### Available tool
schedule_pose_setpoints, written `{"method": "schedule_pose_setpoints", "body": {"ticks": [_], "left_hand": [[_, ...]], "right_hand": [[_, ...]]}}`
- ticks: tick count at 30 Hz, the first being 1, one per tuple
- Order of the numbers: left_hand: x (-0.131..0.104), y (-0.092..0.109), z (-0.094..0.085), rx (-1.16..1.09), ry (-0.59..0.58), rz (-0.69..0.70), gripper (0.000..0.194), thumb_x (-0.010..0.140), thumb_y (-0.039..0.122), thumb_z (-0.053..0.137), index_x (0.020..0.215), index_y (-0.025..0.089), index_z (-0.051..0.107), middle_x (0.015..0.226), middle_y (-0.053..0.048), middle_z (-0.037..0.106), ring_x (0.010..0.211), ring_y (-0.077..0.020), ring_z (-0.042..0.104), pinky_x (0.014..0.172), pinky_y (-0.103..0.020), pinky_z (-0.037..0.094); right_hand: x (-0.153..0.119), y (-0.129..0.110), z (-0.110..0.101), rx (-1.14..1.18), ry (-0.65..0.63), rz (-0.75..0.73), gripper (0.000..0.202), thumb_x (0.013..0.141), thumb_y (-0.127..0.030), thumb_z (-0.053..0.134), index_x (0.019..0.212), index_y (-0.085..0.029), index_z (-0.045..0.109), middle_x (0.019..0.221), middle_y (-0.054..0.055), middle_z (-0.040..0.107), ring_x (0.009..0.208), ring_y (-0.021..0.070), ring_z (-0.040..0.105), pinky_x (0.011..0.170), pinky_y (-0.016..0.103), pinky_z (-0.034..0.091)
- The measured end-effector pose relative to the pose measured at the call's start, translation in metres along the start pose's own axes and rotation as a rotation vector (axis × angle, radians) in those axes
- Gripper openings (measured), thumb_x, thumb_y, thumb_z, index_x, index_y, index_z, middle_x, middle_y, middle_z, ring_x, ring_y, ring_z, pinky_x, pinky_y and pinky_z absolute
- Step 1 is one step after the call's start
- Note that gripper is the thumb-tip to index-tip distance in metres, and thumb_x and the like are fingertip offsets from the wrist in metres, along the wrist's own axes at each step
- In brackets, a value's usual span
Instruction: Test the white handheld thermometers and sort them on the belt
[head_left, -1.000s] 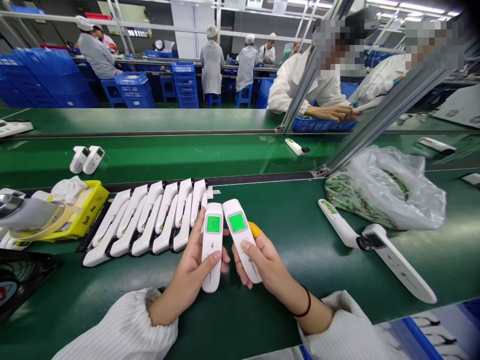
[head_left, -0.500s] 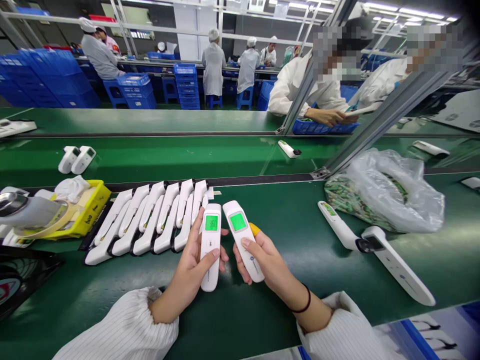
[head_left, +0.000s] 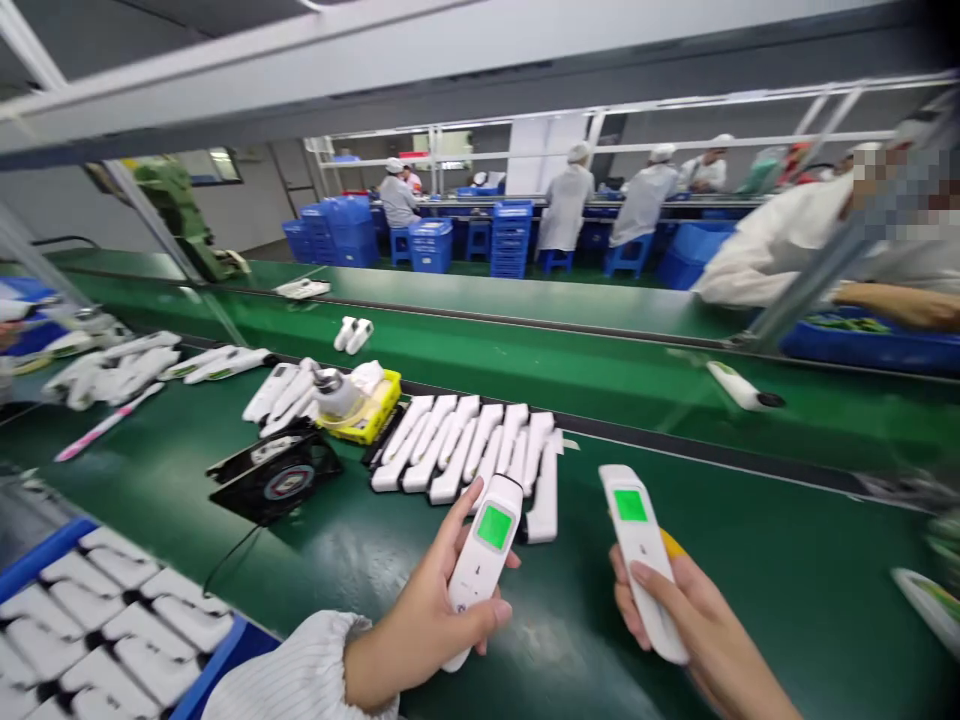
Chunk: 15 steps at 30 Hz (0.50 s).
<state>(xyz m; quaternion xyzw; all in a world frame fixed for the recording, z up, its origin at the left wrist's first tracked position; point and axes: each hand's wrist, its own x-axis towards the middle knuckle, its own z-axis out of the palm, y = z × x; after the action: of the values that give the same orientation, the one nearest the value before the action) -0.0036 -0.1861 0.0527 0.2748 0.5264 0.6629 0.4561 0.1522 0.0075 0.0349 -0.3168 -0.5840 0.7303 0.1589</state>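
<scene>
My left hand is closed around a white infrared thermometer, its screen lit green and its head pointing away from me. A second infrared thermometer, also with a green screen, is gripped by my right hand, thumb on its front. Something yellow shows at a right finger. Both thermometers are held above the green bench, apart from each other. Just beyond my left hand lies a row of several white thermometers, packed side by side.
A yellow basket and a black fan-like device stand left of the row. At lower left, a blue crate holds several thermometers. Beyond the bench runs a green conveyor carrying a few thermometers. A co-worker's arm reaches over a blue bin at right.
My view has swung to the left, bringing the crate and fan into fuller sight. My hands have moved farther apart, each still holding its thermometer.
</scene>
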Motion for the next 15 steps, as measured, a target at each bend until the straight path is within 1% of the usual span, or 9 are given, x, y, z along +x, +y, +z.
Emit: {"method": "schedule_pose_setpoints", "body": {"ticks": [2,5,7,9,11,12,14,15], "left_hand": [[-0.015,0.01,-0.022,0.053,0.116,0.019,0.097,0.073,0.017,0.07,0.146,0.037,0.009,0.106,-0.006,0.057,0.063,-0.0093,0.051,0.047,-0.018,0.046],[-0.035,0.032,-0.054,0.165,0.371,0.074,0.093,0.068,0.021,0.075,0.143,0.027,0.02,0.095,-0.005,0.061,0.061,-0.0114,0.053,0.045,-0.019,0.046],[-0.044,0.053,-0.074,0.295,0.537,0.091,0.08,0.067,0.028,0.076,0.135,0.021,0.033,0.083,-0.002,0.062,0.055,-0.0118,0.053,0.045,-0.021,0.045],[-0.048,0.08,-0.093,0.487,0.658,0.094,0.064,0.068,0.036,0.074,0.122,0.017,0.045,0.071,0.001,0.059,0.05,-0.012,0.051,0.045,-0.024,0.045],[-0.041,0.109,-0.11,0.754,0.71,0.12,0.05,0.069,0.041,0.071,0.109,0.016,0.054,0.067,0.002,0.057,0.052,-0.0144,0.053,0.049,-0.026,0.044],[-0.034,0.124,-0.118,0.92,0.693,0.15,0.043,0.071,0.041,0.07,0.104,0.017,0.057,0.071,0.001,0.059,0.059,-0.0167,0.056,0.054,-0.027,0.045],[-0.009,0.148,-0.132,1.249,0.576,0.233,0.029,0.076,0.036,0.065,0.097,0.018,0.059,0.083,-0.001,0.063,0.075,-0.0202,0.059,0.064,-0.028,0.045],[0.006,0.156,-0.138,1.38,0.505,0.214,0.023,0.077,0.032,0.063,0.095,0.018,0.058,0.084,-0.001,0.063,0.077,-0.0202,0.059,0.066,-0.028,0.044]], "right_hand": [[0.003,-0.004,0.005,0.009,0.001,0.028,0.035,0.078,-0.052,0.064,0.081,-0.019,0.055,0.057,0.0,0.056,0.047,0.0123,0.046,0.05,0.026,0.039],[0.006,-0.011,0.018,0.042,-0.092,0.032,0.04,0.075,-0.058,0.062,0.082,-0.019,0.057,0.059,0.002,0.056,0.049,0.0136,0.046,0.05,0.027,0.039],[0.009,-0.015,0.03,0.031,-0.134,0.032,0.04,0.077,-0.058,0.059,0.081,-0.019,0.058,0.059,0.003,0.056,0.049,0.0132,0.045,0.049,0.027,0.038],[0.015,-0.02,0.044,0.004,-0.135,0.034,0.038,0.081,-0.057,0.056,0.079,-0.018,0.057,0.059,0.003,0.057,0.049,0.0123,0.045,0.05,0.026,0.038],[0.024,-0.028,0.06,-0.019,-0.154,0.019,0.038,0.083,-0.055,0.054,0.076,-0.018,0.055,0.055,0.002,0.055,0.046,0.0103,0.042,0.048,0.024,0.037],[0.031,-0.032,0.069,-0.026,-0.173,0.004,0.038,0.084,-0.054,0.054,0.073,-0.018,0.053,0.052,0.001,0.053,0.044,0.0092,0.041,0.046,0.023,0.036],[0.046,-0.041,0.089,-0.022,-0.208,-0.046,0.037,0.084,-0.052,0.054,0.072,-0.018,0.05,0.049,-0.002,0.049,0.039,0.0071,0.038,0.042,0.02,0.033],[0.055,-0.045,0.101,-0.007,-0.218,-0.076,0.035,0.083,-0.051,0.055,0.073,-0.018,0.048,0.05,-0.003,0.049,0.037,0.0064,0.038,0.039,0.02,0.031]]}}
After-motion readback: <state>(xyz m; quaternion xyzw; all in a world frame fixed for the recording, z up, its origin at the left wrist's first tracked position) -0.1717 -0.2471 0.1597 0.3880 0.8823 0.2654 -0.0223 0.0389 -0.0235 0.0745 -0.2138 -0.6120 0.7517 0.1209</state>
